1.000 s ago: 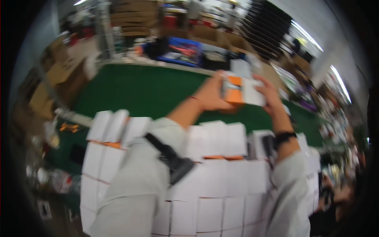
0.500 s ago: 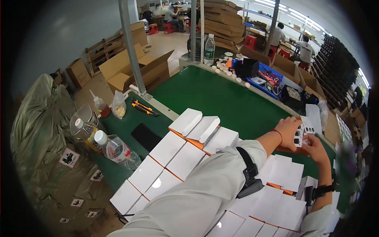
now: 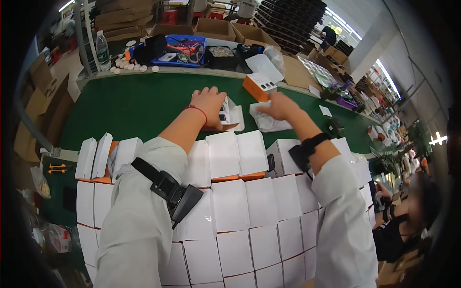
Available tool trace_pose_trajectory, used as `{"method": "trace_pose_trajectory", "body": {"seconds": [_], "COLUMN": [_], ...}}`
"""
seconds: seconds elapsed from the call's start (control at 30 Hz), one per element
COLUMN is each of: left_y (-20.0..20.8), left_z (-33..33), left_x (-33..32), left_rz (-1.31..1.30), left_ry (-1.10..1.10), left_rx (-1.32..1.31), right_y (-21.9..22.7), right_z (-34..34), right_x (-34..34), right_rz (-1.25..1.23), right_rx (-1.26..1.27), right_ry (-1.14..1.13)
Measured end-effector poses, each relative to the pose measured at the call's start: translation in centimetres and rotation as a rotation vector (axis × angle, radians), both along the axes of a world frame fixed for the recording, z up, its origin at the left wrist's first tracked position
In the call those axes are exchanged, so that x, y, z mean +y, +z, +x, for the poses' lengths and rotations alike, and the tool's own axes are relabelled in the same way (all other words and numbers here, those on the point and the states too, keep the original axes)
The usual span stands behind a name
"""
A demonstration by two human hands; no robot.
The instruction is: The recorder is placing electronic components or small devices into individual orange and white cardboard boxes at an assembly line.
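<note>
On the green tabletop, my left hand point(image 3: 209, 106) is closed over a small white-and-orange box point(image 3: 233, 116) whose white flap stands open. Dark pictures show on the box, though my fingers cover much of it. To the right, my right hand point(image 3: 283, 106) has its fingers closed at the top edge of a crumpled, translucent plastic bag point(image 3: 271, 123); the hand is slightly blurred. Just behind that bag stands an orange box point(image 3: 258, 87) with a white printed face and a raised white flap. Rows of white boxes point(image 3: 230, 204) lie beneath my forearms.
A blue tray point(image 3: 180, 48) of tools and a black tray of small parts point(image 3: 221, 56) line the far edge. White round pieces point(image 3: 134, 67) and a water bottle point(image 3: 103, 50) are at far left. Another person point(image 3: 401, 223) is close by on the right.
The view has swung to the right. My hands were together at a box; now they are apart, the left still on a box and the right at the plastic bag.
</note>
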State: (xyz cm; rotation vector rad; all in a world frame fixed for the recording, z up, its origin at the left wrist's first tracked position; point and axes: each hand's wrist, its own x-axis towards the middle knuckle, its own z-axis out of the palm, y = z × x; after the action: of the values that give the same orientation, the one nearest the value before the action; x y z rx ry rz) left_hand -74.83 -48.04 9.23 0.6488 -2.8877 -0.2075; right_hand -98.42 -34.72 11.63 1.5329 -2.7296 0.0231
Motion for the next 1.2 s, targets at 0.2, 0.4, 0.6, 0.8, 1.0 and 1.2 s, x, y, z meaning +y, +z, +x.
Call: {"method": "trace_pose_trajectory", "body": {"seconds": [0.2, 0.4, 0.6, 0.8, 1.0, 1.2], "left_y": [-0.5, -0.3, 0.2, 0.1, 0.3, -0.3], "left_z": [-0.9, -0.4, 0.1, -0.8, -0.4, -1.5], "left_x": [0.5, -0.2, 0.1, -0.4, -1.3, -0.4], "left_rz": [0.029, 0.08, 0.02, 0.009, 0.078, -0.173], "left_ry": [-0.024, -0.056, 0.029, -0.077, -0.206, 0.427], "left_rx": [0.146, 0.084, 0.062, 0.39, 0.593, 0.362], "right_y": [-1.2, -2.6, 1.3, -2.0, -2.0, 0.4], "right_z": [3.5, 2.7, 3.2, 0.6, -1.3, -3.9], "right_x": [-1.6, 0.2, -1.9, -2.9, -2.7, 1.4], "right_rz": [0.57, 0.482, -0.57, -0.187, -0.419, -0.412], "right_rx": [0.315, 0.416, 0.165, -0.31, -0.614, -0.11], "right_ry": [0.043, 0.097, 0.015, 0.2, 0.028, -0.133]}}
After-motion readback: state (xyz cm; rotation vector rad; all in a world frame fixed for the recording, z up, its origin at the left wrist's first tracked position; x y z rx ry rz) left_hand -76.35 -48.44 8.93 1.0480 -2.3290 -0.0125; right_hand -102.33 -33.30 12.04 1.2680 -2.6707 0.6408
